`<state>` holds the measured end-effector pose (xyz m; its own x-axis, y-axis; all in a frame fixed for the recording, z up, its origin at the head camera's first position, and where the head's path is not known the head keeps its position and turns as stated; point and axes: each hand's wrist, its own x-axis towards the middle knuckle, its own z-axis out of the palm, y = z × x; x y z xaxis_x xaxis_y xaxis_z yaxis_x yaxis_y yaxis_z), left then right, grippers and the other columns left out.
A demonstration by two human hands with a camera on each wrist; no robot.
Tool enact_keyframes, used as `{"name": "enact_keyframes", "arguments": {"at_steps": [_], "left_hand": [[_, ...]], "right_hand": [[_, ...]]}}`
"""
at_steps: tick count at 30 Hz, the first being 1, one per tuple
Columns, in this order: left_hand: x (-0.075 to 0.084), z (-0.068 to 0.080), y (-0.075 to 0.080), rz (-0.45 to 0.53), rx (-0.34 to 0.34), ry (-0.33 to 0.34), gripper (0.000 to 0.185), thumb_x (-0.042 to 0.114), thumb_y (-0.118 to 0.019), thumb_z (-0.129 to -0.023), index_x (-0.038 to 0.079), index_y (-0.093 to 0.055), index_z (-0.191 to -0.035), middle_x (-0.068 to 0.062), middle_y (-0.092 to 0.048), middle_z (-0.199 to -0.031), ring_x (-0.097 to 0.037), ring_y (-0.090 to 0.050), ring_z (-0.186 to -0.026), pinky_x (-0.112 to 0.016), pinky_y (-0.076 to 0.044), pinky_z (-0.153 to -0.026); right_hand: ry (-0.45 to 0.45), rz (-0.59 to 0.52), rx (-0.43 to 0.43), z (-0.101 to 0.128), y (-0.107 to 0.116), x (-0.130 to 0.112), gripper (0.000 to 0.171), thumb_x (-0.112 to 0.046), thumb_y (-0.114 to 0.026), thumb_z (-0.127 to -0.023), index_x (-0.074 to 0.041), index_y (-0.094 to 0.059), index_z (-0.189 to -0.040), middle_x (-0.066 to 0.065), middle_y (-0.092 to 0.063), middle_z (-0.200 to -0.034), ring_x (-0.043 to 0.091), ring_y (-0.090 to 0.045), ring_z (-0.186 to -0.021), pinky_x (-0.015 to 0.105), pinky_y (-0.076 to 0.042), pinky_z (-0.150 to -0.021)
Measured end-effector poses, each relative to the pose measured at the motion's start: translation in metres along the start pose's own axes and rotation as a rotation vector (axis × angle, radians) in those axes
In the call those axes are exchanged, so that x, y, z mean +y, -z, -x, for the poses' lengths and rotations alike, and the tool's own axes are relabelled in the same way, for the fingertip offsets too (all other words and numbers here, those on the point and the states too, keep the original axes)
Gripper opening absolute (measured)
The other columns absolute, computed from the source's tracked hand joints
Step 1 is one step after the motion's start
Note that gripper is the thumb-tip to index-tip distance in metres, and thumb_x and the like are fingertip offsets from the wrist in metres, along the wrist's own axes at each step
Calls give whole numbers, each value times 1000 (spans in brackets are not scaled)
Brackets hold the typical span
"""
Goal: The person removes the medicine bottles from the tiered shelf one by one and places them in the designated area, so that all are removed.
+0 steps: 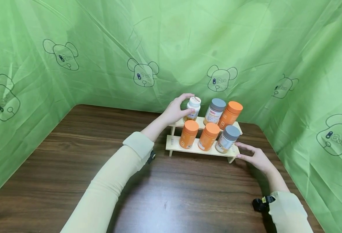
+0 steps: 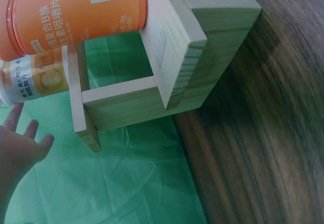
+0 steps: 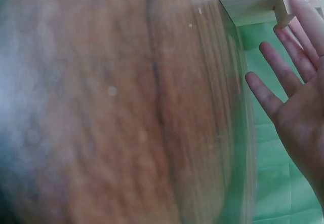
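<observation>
A white bottle (image 1: 193,108) with a white cap stands at the left end of the upper tier of a pale wooden two-tier rack (image 1: 175,142). My left hand (image 1: 175,110) is around its left side, thumb in front of the label and forefinger behind the cap. In the left wrist view the visible fingers (image 2: 30,135) are spread and fairly straight beside the bottle (image 2: 38,77); the thumb is hidden. At the rack's lower right end, my right hand (image 1: 255,158) has its thumb and forefinger extended at the board's end. Its other fingers (image 3: 281,72) are spread.
On the upper tier stand a grey-lidded jar (image 1: 213,113) and an orange jar (image 1: 230,115). The lower tier bears two orange jars (image 1: 189,134) and another grey-lidded jar (image 1: 226,142). A green cloth (image 1: 171,38) hangs behind the dark wooden table (image 1: 171,194).
</observation>
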<state>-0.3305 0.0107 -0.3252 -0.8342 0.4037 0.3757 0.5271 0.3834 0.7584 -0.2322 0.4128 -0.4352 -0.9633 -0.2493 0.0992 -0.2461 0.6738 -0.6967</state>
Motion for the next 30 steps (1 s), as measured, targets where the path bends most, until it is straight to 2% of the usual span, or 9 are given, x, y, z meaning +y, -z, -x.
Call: {"name": "enact_keyframes", "arguments": {"at_steps": [5, 14, 20, 24, 30], "left_hand": [[0, -2, 0, 109, 1, -1, 55, 26, -69, -87, 24, -44, -137, 3, -52, -134, -17, -47, -125, -43, -39, -103], [0, -3, 4, 170, 23, -22, 56, 24, -71, -85, 22, -44, -135, -5, -56, -129, -22, -54, -119, -43, -45, -98], [0, -4, 7, 165, 20, -36, 56, 25, -71, -85, 24, -45, -135, -5, -55, -130, -22, -55, -117, -36, -46, -97], [0, -2, 7, 152, 17, -30, 48, 23, -68, -88, 24, -47, -131, -6, -55, -129, -24, -57, -112, -37, -47, -94], [3, 4, 8, 129, 33, -15, 41, 21, -66, -89, 23, -49, -126, 0, -54, -131, -24, -58, -110, -36, -49, -90]], "right_hand": [[4, 14, -11, -3, 2, -1, 50, -27, -70, -86, -21, -55, -133, 7, -55, -134, -10, -44, -115, 8, -33, -91], [-14, 30, -25, -5, 6, -4, 51, -30, -69, -87, -23, -54, -135, 6, -55, -135, -11, -41, -116, 6, -32, -89], [-12, -2, -30, -5, 6, -5, 51, -28, -69, -86, -20, -54, -135, 9, -55, -134, -9, -45, -115, 7, -34, -89], [0, -10, -38, -4, 4, -4, 51, -27, -70, -86, -21, -54, -135, 8, -55, -135, -9, -44, -116, 8, -35, -90], [-4, -3, -46, -1, 2, 0, 52, -27, -70, -86, -18, -54, -135, 10, -56, -133, -10, -45, -115, 9, -37, -89]]}}
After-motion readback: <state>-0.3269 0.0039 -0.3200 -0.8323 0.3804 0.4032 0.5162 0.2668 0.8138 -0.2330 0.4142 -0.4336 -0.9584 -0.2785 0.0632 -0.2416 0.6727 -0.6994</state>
